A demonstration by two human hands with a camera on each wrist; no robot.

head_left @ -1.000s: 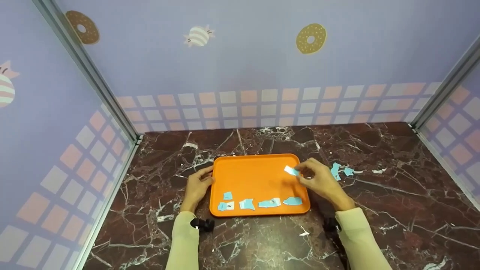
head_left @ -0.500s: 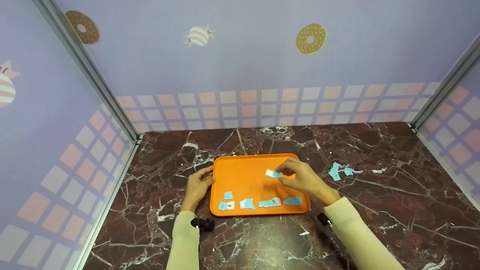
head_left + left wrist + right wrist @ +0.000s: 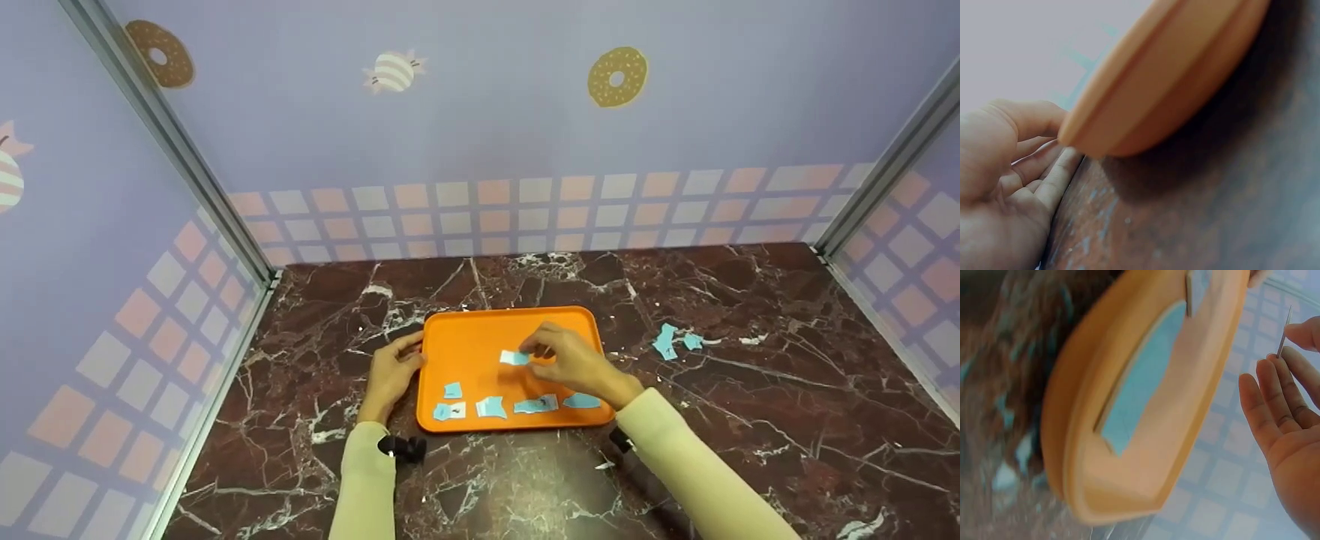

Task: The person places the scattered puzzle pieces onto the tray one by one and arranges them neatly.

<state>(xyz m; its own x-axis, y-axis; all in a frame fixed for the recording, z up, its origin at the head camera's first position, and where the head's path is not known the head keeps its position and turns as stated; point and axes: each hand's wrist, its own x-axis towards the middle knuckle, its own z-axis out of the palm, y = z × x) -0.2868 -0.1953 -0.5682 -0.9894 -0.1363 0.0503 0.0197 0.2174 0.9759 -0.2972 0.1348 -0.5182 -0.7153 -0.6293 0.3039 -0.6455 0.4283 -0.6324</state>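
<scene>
My right hand [image 3: 574, 364] pinches a small flat light blue and white puzzle piece [image 3: 513, 358] between thumb and fingertips above the middle of an orange tray [image 3: 465, 337]. Seen edge-on in the right wrist view, the piece [image 3: 1285, 332] looks thin and stiff. My left hand [image 3: 391, 379] rests at the tray's left side, thumb and fingertips at its rim. Along the tray's near side lie several pieces in a row: a blue and white one [image 3: 449, 411], another [image 3: 493, 407], a longer one [image 3: 536, 404] and a blue one [image 3: 581, 401]. A small blue piece [image 3: 452, 391] lies above the leftmost.
Two more blue pieces, a larger one [image 3: 665, 342] and a smaller one [image 3: 693, 342], lie on the dark marbled table [image 3: 750, 420] right of the tray. Patterned panels [image 3: 480, 135] enclose the table at the back and both sides.
My right hand has moved left across the tray with the pinched puzzle piece, from its right edge to its middle. My left hand has stayed at the tray's left rim.
</scene>
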